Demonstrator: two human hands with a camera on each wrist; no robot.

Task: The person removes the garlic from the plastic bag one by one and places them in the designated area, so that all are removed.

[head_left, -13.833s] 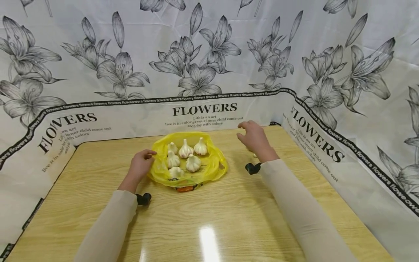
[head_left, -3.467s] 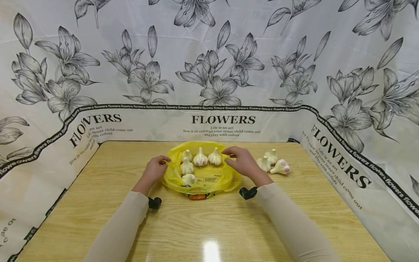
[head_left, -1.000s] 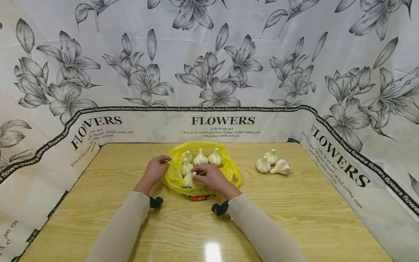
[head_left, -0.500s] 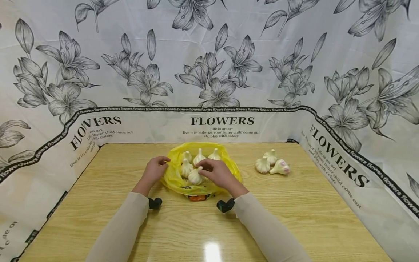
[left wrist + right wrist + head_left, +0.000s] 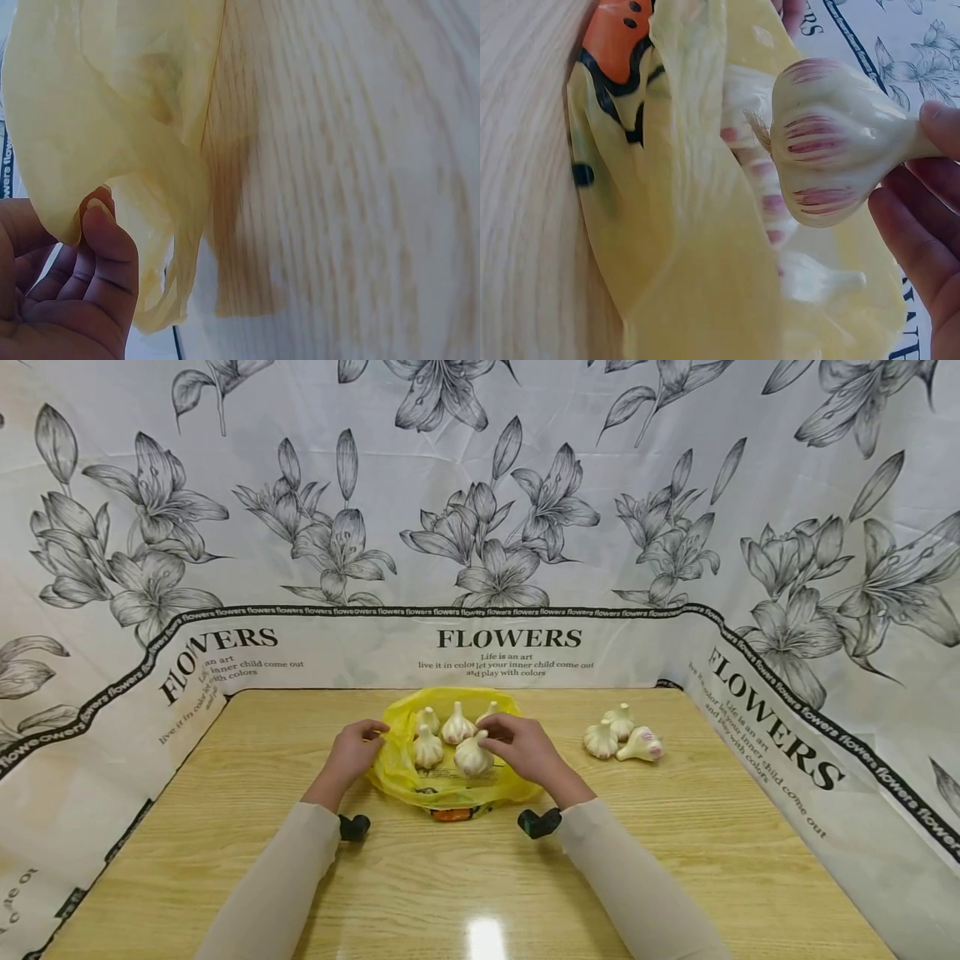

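Note:
A yellow plastic bag (image 5: 408, 783) lies wide at the mouth on the table, several garlic bulbs (image 5: 457, 725) inside. At its left rim my left hand (image 5: 351, 756) pinches the plastic; the left wrist view shows thumb and fingers closed on the bag's thin edge (image 5: 82, 127). My right hand (image 5: 528, 748) pinches one garlic bulb (image 5: 474, 755) by its stem, over the right part of the bag's mouth. Purple streaks and a tuft of roots show on that held bulb (image 5: 832, 146) in the right wrist view. The right hand partly covers a bulb at the back.
Three more garlic bulbs (image 5: 621, 739) sit grouped on the wooden table (image 5: 420, 885), right of the bag. A white flower-printed cloth (image 5: 360, 647) borders the table at the back and both sides. An orange print (image 5: 453, 815) marks the bag's front.
Since 13.8 seconds ago, a group of three bulbs has come into view at right. Within the last second, my right hand lifted the front bulb and carried it rightward; the left stayed put.

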